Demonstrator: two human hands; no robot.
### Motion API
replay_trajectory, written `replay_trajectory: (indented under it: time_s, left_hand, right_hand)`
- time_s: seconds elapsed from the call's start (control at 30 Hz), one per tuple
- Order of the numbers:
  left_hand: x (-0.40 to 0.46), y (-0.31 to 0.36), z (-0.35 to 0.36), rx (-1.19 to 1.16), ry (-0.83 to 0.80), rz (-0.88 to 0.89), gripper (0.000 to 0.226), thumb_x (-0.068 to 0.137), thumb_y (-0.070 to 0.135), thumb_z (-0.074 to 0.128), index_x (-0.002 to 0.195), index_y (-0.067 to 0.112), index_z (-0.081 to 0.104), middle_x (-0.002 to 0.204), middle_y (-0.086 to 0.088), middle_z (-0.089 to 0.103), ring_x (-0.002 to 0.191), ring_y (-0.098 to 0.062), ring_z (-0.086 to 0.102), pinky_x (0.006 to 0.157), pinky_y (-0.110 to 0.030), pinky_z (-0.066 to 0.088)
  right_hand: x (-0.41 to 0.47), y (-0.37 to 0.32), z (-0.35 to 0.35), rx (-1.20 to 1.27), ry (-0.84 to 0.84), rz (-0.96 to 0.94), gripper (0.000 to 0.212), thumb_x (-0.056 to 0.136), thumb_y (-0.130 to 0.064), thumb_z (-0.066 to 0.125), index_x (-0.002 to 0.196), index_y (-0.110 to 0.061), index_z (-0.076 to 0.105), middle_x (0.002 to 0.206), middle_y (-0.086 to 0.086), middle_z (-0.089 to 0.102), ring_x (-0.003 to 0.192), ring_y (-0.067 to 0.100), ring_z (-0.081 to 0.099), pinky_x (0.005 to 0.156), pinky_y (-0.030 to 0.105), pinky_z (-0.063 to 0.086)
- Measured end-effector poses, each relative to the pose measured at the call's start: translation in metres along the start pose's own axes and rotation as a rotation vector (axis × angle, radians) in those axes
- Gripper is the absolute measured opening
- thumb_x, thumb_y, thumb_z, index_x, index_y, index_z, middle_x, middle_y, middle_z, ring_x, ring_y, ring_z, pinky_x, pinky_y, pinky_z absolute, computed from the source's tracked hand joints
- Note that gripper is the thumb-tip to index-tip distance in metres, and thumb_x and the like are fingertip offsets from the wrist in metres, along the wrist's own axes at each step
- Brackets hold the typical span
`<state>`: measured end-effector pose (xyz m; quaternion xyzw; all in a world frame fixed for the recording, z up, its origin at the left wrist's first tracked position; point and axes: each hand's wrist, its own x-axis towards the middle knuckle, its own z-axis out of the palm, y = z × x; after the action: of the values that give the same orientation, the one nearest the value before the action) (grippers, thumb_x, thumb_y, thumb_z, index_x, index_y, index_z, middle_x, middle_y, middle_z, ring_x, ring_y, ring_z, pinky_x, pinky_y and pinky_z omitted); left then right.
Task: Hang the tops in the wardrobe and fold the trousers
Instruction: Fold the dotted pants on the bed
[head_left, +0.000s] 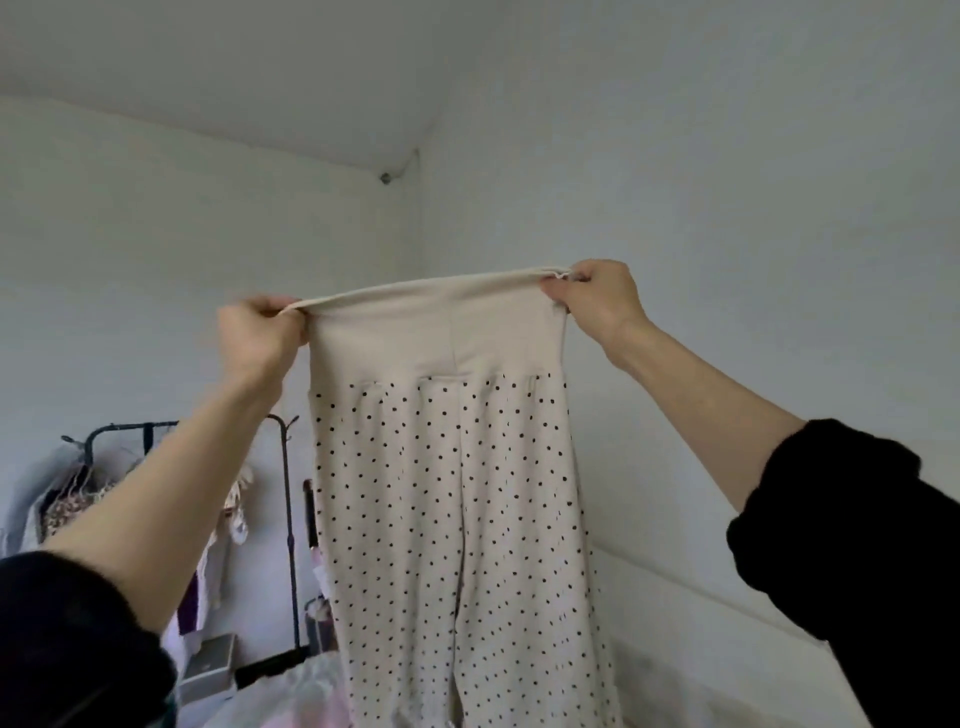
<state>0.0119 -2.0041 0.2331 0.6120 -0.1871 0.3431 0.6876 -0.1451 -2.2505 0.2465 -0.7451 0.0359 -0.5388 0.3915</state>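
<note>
Cream trousers with small dark dots (457, 519) hang full length in front of me, held up high by their plain cream waistband. My left hand (257, 335) pinches the left end of the waistband. My right hand (597, 301) pinches the right end, and the band is stretched flat between them. The two legs drop straight down and run out of view at the bottom.
A black clothes rack (288, 519) with several hanging garments (67, 504) stands at the lower left against the white wall. A small grey box (208, 667) sits near its base. Pale pinkish fabric (291, 696) lies below the trousers.
</note>
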Motion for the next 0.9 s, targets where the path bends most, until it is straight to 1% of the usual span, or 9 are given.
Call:
replay_trajectory:
  time_s: [0.13,0.27,0.33,0.43,0.53,0.63,0.7,0.77,0.9]
  left_hand:
    - [0.015,0.048,0.006,-0.082,0.075,0.07,0.028,0.078,-0.003,0.048,0.091,0.008,0.071,0.06,0.004,0.059,0.057,-0.009,0.05,0.07,-0.026,0.048]
    - [0.021,0.073,0.007,-0.118,0.13,0.128,0.029,0.078,0.001,0.05,0.092,0.014,0.072,0.092,-0.008,0.07,0.08,-0.021,0.061,0.086,-0.035,0.054]
    - [0.024,0.083,0.007,-0.133,0.135,0.128,0.029,0.08,0.003,0.05,0.094,0.015,0.072,0.099,-0.009,0.07,0.09,-0.024,0.064,0.089,-0.036,0.053]
    - [0.024,0.092,0.01,-0.132,0.106,0.124,0.031,0.082,0.004,0.048,0.097,0.015,0.072,0.1,-0.009,0.07,0.1,-0.026,0.064,0.09,-0.035,0.052]
    - [0.016,0.081,0.019,-0.086,0.014,0.079,0.029,0.084,0.002,0.05,0.1,0.013,0.072,0.101,-0.014,0.069,0.098,-0.029,0.064,0.088,-0.035,0.051]
    - [-0.002,0.046,0.028,-0.077,-0.136,-0.01,0.031,0.086,-0.007,0.046,0.104,0.005,0.068,0.074,-0.01,0.062,0.065,-0.019,0.053,0.061,-0.022,0.051]
    - [-0.026,0.005,0.031,-0.054,-0.25,-0.119,0.032,0.087,-0.01,0.042,0.097,0.005,0.068,0.066,-0.003,0.054,0.059,-0.014,0.046,0.045,-0.014,0.045]
    - [-0.053,-0.045,0.034,-0.014,-0.351,-0.238,0.032,0.088,-0.009,0.041,0.093,0.008,0.067,0.067,-0.003,0.053,0.06,-0.015,0.046,0.047,-0.017,0.045]
    - [-0.122,-0.138,0.032,0.085,-0.439,-0.375,0.036,0.088,-0.01,0.042,0.107,0.011,0.064,0.066,-0.003,0.054,0.057,-0.016,0.042,0.058,-0.024,0.039]
  right_hand:
    - [0.011,-0.033,-0.014,0.165,0.077,-0.028,0.044,0.086,-0.014,0.061,0.055,-0.019,0.03,0.058,-0.002,0.03,0.058,0.015,0.028,0.056,0.028,0.023]
    - [0.018,-0.057,-0.029,0.203,0.124,-0.097,0.038,0.087,-0.017,0.06,0.057,-0.018,0.037,0.059,-0.003,0.033,0.055,0.012,0.03,0.053,0.023,0.026]
    - [0.019,-0.068,-0.033,0.228,0.135,-0.135,0.037,0.088,-0.017,0.059,0.058,-0.018,0.038,0.059,-0.003,0.031,0.057,0.013,0.029,0.055,0.026,0.025]
    - [0.019,-0.077,-0.039,0.238,0.179,-0.168,0.037,0.089,-0.016,0.057,0.058,-0.019,0.037,0.059,-0.004,0.031,0.058,0.013,0.028,0.055,0.026,0.024]
    - [0.012,-0.063,-0.038,0.205,0.171,-0.126,0.039,0.089,-0.016,0.057,0.057,-0.019,0.036,0.059,-0.007,0.034,0.055,0.01,0.03,0.052,0.023,0.025]
    - [-0.006,-0.025,-0.031,0.131,0.096,-0.02,0.04,0.09,-0.017,0.057,0.056,-0.02,0.036,0.06,-0.006,0.036,0.055,0.011,0.031,0.052,0.024,0.025]
    - [-0.033,0.015,-0.025,0.093,0.039,0.072,0.041,0.091,-0.016,0.058,0.056,-0.019,0.035,0.061,-0.005,0.038,0.057,0.011,0.033,0.052,0.024,0.025]
    - [-0.065,0.057,-0.019,0.092,-0.019,0.194,0.041,0.09,-0.014,0.059,0.056,-0.018,0.037,0.066,-0.005,0.046,0.061,0.012,0.037,0.056,0.024,0.028]
    - [-0.139,0.131,-0.012,0.06,-0.146,0.426,0.034,0.09,-0.013,0.059,0.06,-0.015,0.045,0.076,0.0,0.053,0.07,0.016,0.048,0.069,0.033,0.042]
